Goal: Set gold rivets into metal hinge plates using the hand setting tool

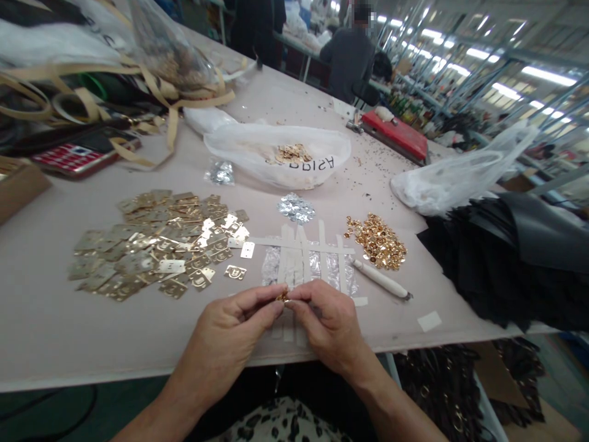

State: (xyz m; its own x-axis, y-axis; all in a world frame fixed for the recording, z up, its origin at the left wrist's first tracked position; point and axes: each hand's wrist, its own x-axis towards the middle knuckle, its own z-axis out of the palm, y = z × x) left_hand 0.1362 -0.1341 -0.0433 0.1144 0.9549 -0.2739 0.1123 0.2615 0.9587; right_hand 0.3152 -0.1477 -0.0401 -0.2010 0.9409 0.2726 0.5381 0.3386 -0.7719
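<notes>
My left hand [230,328] and my right hand [327,319] meet over the table's front part, fingers pinched together. Between the fingertips is a small gold-coloured metal piece [282,296], mostly covered, so its exact kind does not show. Beneath and beyond the hands lies a clear plastic packet [271,263] crossed by strips of pale tape [322,245]. On the left spreads a big heap of flat gold metal plates [138,252]. A small pile of silver discs [297,209] sits behind the packet. To the right are small round gold pieces [380,239] and a white-wrapped, pen-like tool [381,279].
A white plastic bag [230,144] with gold parts lies farther back. Black sheets [483,264] are stacked at the right edge. A red case [396,136], a crumpled bag [432,184], tan strips [172,123] and a cardboard box [21,187] surround the work area. A person [350,58] sits in the background.
</notes>
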